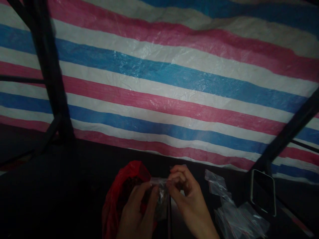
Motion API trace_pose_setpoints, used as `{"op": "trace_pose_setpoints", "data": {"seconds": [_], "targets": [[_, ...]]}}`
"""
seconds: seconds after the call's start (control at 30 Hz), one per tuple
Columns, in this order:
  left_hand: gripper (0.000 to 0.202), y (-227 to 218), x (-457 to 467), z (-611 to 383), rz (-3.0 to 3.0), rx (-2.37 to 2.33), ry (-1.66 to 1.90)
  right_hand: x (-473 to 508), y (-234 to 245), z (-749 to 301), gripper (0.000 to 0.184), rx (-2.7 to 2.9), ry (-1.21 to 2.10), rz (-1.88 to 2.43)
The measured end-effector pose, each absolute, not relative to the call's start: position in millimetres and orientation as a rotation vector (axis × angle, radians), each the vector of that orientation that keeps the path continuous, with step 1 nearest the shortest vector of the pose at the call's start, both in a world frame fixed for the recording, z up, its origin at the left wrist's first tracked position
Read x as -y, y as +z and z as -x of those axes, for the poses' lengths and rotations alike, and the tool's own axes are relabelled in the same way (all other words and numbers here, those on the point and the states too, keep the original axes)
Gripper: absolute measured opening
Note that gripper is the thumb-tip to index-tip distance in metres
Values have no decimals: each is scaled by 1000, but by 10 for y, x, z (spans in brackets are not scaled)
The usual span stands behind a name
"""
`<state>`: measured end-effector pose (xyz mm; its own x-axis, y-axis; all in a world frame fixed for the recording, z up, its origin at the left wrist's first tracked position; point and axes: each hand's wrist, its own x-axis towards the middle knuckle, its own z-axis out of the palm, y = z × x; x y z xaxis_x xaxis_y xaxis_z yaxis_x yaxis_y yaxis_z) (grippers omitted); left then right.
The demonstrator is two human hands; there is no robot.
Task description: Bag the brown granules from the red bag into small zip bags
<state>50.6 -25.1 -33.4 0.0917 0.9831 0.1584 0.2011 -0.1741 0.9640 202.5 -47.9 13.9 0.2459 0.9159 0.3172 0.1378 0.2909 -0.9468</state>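
Note:
A small clear zip-lock bag (162,200) hangs between my two hands, its top edge level and its contents too dark to make out. My left hand (138,209) grips the bag near its upper left corner. With thumb and fingers pinched together, my right hand (185,199) holds the upper right corner. Just behind and left of my left hand stands an open red plastic bag (112,199) with dark contents, partly hidden by that hand.
Several flat clear zip-lock bags (239,215) lie in a loose pile to the right. Beyond them a phone (263,192) rests on the dark surface (82,186). A striped tarp (161,83) rises behind, with dark frame posts (51,73) at both sides.

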Motion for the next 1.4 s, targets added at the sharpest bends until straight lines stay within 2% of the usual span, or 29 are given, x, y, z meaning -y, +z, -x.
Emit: {"op": "trace_pose_setpoints", "data": {"seconds": [0.2,0.37,0.6,0.9,1.1,1.3,1.4], "targets": [[49,-288,255,-539,-1384,-1079,1104,474,167,-1977,25,1219,734,1150],[46,-239,234,-527,-1245,-1015,1101,441,115,-1925,37,1157,824,1133],[45,-285,198,-467,-1262,-1095,1128,399,72,-1910,42,1126,888,1106],[46,-282,206,-459,-1281,-1058,1079,394,75,-1897,32,1117,843,1094],[46,-283,173,-431,-1266,-1085,1117,356,43,-1907,49,1038,949,1077],[48,-320,183,-429,-1282,-1105,1117,366,86,-1919,41,1068,891,1051],[47,-311,195,-435,-1269,-1085,1123,356,83,-1909,46,1068,881,1078]]}}
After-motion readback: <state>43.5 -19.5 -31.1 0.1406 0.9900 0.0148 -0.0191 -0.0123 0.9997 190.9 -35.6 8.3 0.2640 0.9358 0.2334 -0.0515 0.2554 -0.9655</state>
